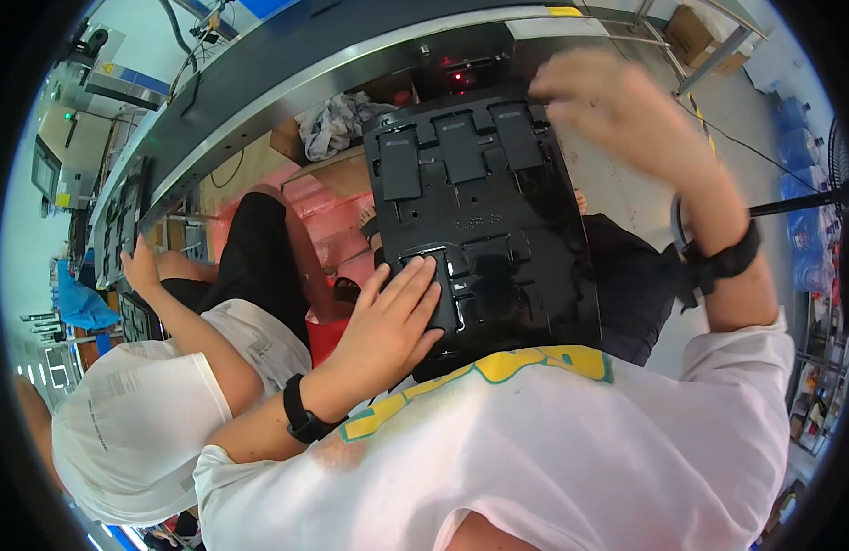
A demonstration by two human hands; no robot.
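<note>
A glossy black moulded plastic tray (479, 230) rests across my lap, its far end against the machine's edge. Three flat, dark rectangular pieces (457, 147) sit in recesses along its far side. My left hand (392, 312) lies over the near-left part of the tray with its fingers stretched out. A dark surface shows beneath those fingers, and whether it is a separate piece is hidden. Beyond the tray's far right corner is my right hand (599, 106), raised and smeared by motion. Its fingers are too blurred to show whether they hold anything.
A long metal-edged conveyor frame (332, 78) runs across the far side. On my left sits a person in a white shirt (140, 422), one hand at another black tray (121, 220). Grey cloth (337, 124) lies in a cardboard box under the frame. Blue water bottles (810, 211) stand right.
</note>
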